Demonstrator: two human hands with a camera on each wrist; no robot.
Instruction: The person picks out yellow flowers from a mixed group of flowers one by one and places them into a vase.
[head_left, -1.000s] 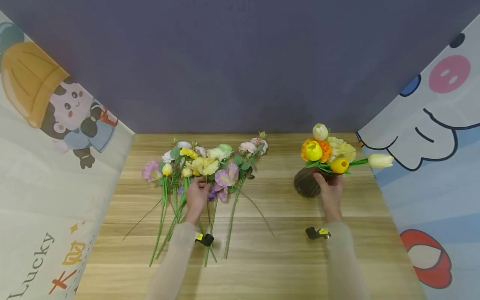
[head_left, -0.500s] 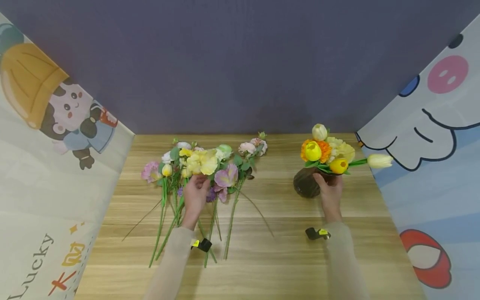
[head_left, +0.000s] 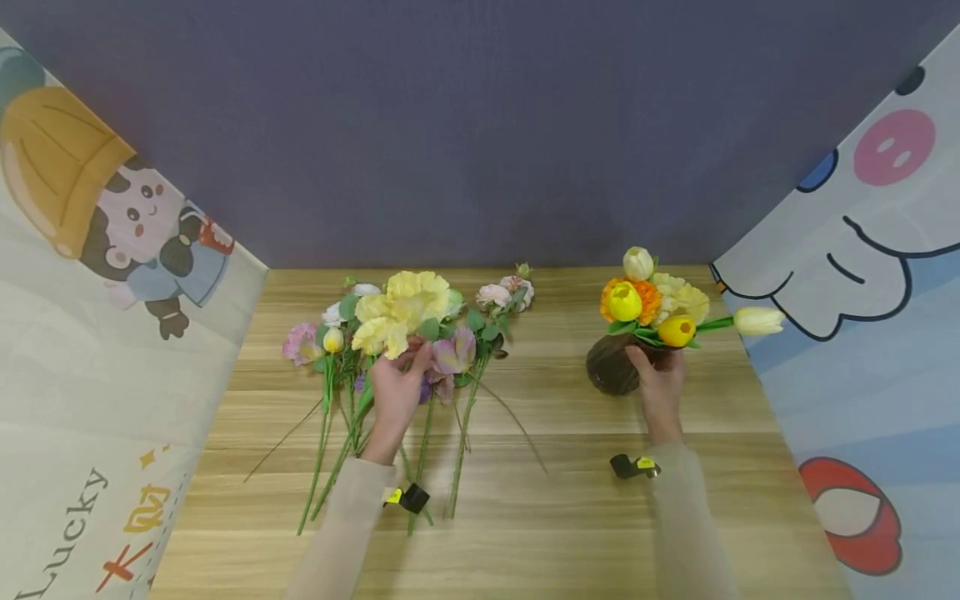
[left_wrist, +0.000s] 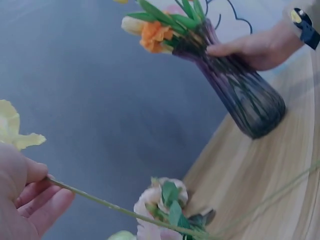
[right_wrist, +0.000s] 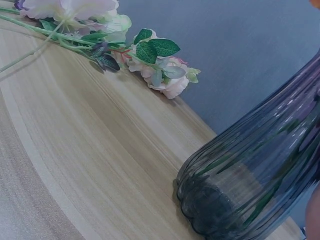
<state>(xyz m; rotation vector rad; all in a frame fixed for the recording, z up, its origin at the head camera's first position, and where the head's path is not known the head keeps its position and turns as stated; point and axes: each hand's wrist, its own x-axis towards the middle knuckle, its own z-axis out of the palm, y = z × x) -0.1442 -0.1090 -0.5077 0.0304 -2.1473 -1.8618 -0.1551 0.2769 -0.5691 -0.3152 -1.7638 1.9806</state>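
My left hand pinches the thin stem of a large ruffled yellow flower, its bloom raised over the other flowers. In the left wrist view the stem runs from the fingertips toward the lower right. On the right, my right hand grips a ribbed glass vase near its neck, thumb on the near side. Its base is on the table. Out of the vase rise an orange flower, yellow tulips, a pale yellow ruffled bloom and white tulips, one leaning far right.
Several loose flowers lie left of centre on the wooden table, among them a mauve bloom, a yellow-white tulip and pale pink roses. Their green stems point toward me. A grey wall and printed side panels enclose the table.
My left hand has lifted the yellow flower from the pile, bringing its bloom up and closer to the camera. My right hand and the vase have stayed in place.
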